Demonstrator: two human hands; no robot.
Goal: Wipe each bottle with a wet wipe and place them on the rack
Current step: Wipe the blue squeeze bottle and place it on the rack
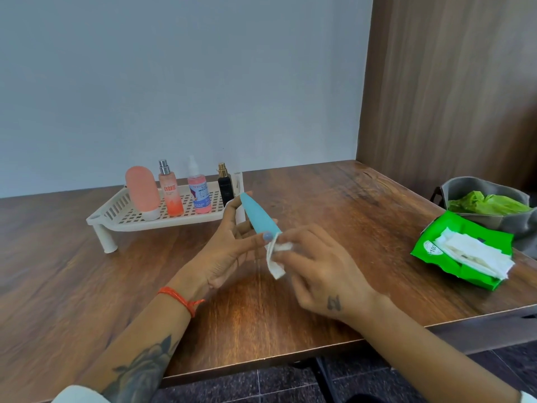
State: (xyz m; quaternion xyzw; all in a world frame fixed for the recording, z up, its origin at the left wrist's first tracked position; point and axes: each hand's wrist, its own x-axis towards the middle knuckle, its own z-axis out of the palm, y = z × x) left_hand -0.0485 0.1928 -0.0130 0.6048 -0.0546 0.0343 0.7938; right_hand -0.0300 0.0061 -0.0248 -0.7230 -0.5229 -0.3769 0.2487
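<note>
My left hand (229, 245) holds a light blue tube bottle (257, 215) tilted above the table, with thumb and fingers around its lower part. My right hand (313, 266) pinches a white wet wipe (276, 254) against the bottle's lower end. The white slotted rack (116, 212) stands at the back left. On it are a peach tube bottle (142, 191), an orange spray bottle (170, 191), a pink spray bottle (199, 190) and a small black bottle (225, 186).
A green wet wipe pack (436, 245) with white wipes pulled out lies at the right edge of the wooden table (334, 193). Behind it sits a grey pouch (476, 187) holding a green plastic bag. A wall closes off the back and a wooden panel the right.
</note>
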